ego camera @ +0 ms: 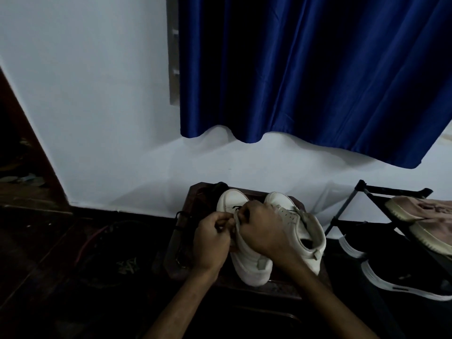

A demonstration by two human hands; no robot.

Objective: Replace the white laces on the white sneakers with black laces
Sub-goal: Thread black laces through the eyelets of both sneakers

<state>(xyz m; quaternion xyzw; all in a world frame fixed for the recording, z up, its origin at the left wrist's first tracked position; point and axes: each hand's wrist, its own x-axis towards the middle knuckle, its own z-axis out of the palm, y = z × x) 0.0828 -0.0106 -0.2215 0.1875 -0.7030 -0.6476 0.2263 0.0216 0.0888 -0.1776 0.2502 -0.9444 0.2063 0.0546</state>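
Your left hand [213, 237] is clenched on the sneaker [247, 261], thumb and fingers pinching the edge of its upper by the eyelets. Your right hand [260, 228] meets it from the other side, its wrist across the sneaker's opening and its curled fingers pinching a black lace [238, 207]. The lace shows as a thin dark line just beyond your fingertips, over the sneaker's toe; the dim light hides how far it is threaded.

The sneaker sits under both hands, toe pointing away from you. A second sneaker [307, 232] touches its right side, its eyelets bare. Both stand on a dark stool [281, 288].

More dark cord [180, 220] hangs left of the sneaker, at the stool's edge. Right of the sneaker stands a rack [367, 192] holding a pink shoe [425, 216] and, lower, a black shoe [403, 281]. Beyond the sneaker, a blue curtain [305, 69] hangs on the wall [97, 106].
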